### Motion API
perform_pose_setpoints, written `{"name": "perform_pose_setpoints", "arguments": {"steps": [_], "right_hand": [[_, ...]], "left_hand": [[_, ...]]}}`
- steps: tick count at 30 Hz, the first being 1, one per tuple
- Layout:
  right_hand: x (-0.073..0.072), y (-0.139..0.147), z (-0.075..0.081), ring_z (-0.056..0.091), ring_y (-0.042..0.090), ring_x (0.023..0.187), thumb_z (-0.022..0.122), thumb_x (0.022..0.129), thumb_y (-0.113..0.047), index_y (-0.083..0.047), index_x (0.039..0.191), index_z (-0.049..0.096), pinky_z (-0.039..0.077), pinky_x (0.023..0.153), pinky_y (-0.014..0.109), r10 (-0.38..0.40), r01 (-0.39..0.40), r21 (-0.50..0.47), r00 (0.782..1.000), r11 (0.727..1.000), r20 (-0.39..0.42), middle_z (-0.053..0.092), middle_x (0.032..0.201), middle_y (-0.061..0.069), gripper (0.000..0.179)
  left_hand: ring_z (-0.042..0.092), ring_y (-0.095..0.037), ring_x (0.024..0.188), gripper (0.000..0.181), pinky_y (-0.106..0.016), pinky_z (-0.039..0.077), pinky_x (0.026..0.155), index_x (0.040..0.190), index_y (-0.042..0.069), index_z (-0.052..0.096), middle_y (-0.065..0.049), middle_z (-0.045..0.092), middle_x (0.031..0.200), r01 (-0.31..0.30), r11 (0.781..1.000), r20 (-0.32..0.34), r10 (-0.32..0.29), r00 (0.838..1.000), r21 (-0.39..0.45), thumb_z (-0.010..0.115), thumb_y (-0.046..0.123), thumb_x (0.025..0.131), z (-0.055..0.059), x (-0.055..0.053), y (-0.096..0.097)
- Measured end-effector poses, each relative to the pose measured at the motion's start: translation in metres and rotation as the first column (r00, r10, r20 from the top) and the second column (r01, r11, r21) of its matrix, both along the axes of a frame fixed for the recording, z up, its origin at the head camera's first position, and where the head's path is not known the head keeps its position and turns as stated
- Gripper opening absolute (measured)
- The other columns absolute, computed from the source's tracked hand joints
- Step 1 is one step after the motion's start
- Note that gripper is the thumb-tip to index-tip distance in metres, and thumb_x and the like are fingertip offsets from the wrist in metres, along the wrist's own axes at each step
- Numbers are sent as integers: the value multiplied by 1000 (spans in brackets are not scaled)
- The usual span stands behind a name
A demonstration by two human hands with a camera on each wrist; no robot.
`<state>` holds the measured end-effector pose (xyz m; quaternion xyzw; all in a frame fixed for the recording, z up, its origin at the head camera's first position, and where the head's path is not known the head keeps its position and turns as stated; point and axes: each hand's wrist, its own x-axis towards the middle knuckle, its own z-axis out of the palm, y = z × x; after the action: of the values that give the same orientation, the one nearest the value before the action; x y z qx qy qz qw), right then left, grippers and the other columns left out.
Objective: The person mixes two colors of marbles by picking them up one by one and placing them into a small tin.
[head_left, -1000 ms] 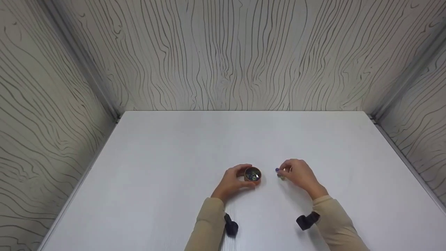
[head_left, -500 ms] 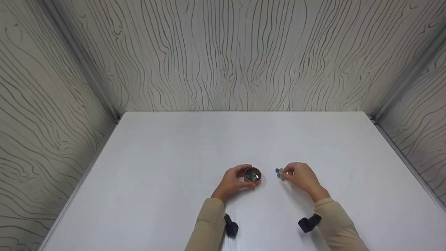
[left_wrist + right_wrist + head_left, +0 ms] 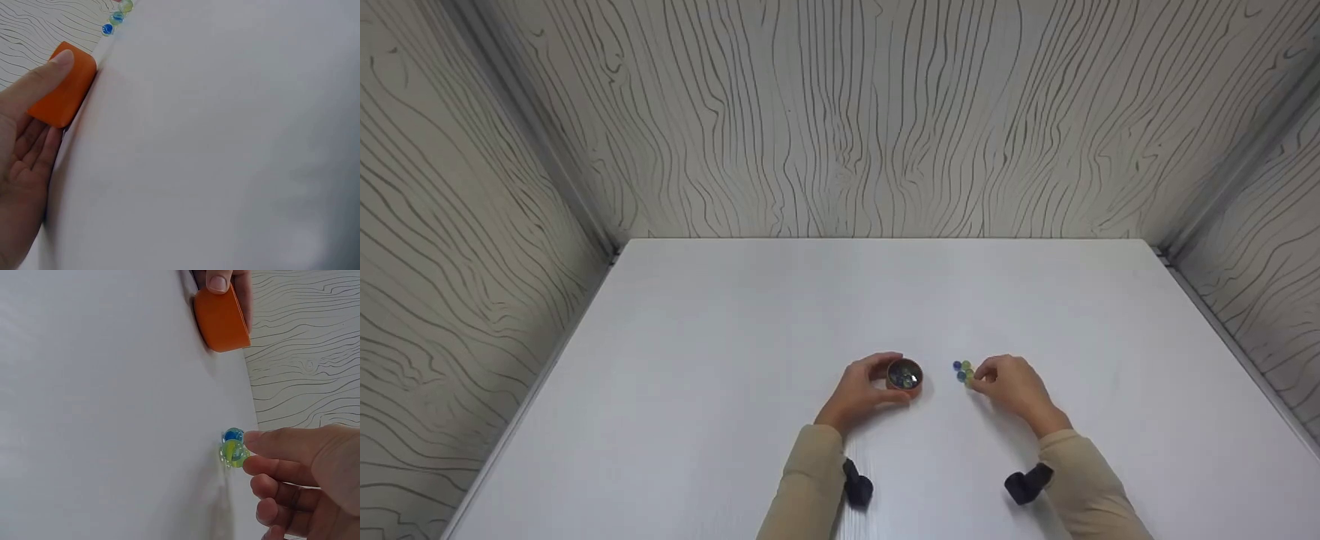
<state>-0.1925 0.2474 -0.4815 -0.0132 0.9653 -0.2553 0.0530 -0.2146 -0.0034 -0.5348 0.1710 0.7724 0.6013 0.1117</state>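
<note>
My left hand (image 3: 859,390) holds a small round orange bowl (image 3: 70,84) on the table, thumb on one side and fingers round the other. Several dark and greenish glass marbles (image 3: 905,378) lie inside it, seen from above. To the right, a cluster of blue and yellow-green glass marbles (image 3: 961,376) rests on the table. My right hand (image 3: 1012,386) is at the cluster's near right side. In the right wrist view its thumb and forefinger tips stand slightly apart, right at the edge of a yellow-green marble (image 3: 235,453); the other fingers are loosely curled.
The white table (image 3: 735,315) stretches out around the hands. Behind it rises a wall panel (image 3: 840,120) with a wood-grain pattern, and similar panels flank both sides. A black camera (image 3: 859,487) sits at the left wrist, another black camera (image 3: 1027,484) at the right.
My right hand has drawn back a little to the right and toward me along the cluster, uncovering more marbles. The left hand and the bowl have stayed in place.
</note>
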Motion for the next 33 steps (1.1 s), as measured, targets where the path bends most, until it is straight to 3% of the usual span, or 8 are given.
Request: {"name": "perform_pose_setpoints", "arguments": {"steps": [9,17,33], "right_hand": [[0,-1,-5,54,18,73,71,84,-18,-2,87,72,41,62,27,-30,30,11,999,1000,38,66,81,9,16],[1,-1,-6,60,21,82,71,83,-15,-1,89,74,51,72,39,-16,16,7,1000,1000,-6,69,87,11,15],[-1,-4,-10,58,19,76,72,82,-16,-1,88,73,49,68,34,-41,41,23,999,999,-10,68,83,10,17]], "left_hand": [[64,-27,117,66,-35,47,107,131,5,57,-13,65,128,4,1000,-18,-4,1000,-3,84,10,71,-1,0,0],[63,-24,119,64,-36,46,108,131,9,57,-9,63,130,12,1000,32,-13,999,23,83,11,72,-1,-1,0],[63,-25,119,65,-38,44,110,132,8,56,-10,64,130,2,1000,37,-3,999,23,83,11,72,-2,-1,0]]}}
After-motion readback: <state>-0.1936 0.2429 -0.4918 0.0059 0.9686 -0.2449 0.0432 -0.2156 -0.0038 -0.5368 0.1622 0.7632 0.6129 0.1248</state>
